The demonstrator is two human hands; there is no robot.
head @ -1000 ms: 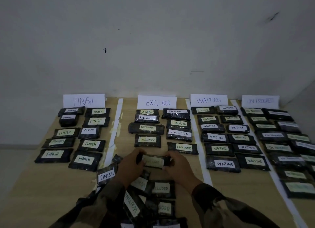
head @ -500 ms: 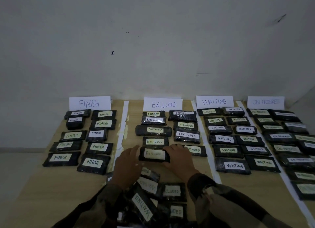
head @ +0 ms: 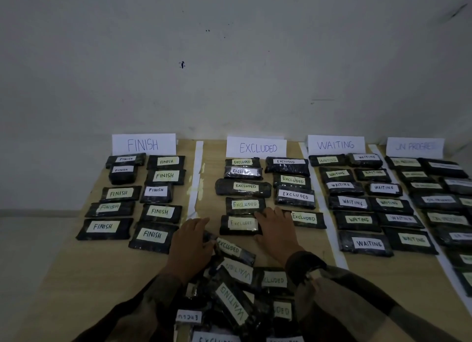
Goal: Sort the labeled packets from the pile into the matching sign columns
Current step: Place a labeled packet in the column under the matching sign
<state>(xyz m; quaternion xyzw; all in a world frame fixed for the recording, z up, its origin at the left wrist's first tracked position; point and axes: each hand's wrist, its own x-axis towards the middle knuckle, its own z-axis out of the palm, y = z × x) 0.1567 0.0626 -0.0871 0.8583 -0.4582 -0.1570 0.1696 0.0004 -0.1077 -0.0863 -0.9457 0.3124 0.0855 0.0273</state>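
I see R hand point(head: 275, 229) flat, fingers straight, grip open, touching the right end of an EXCLUDED packet point(head: 240, 224). That packet lies nearest in the left row of the col. under the EXCLUDED sign point(head: 256, 147). L hand point(head: 190, 242) sits on the left end of the top pile packet point(head: 233, 249), also marked EXCLUDED; can't tell if that grip pinches it. The pile point(head: 237, 290) lies near-centre on the worktop point(head: 76, 277).

Bare room: blank wall point(head: 229, 60), wooden table point(head: 76, 277).
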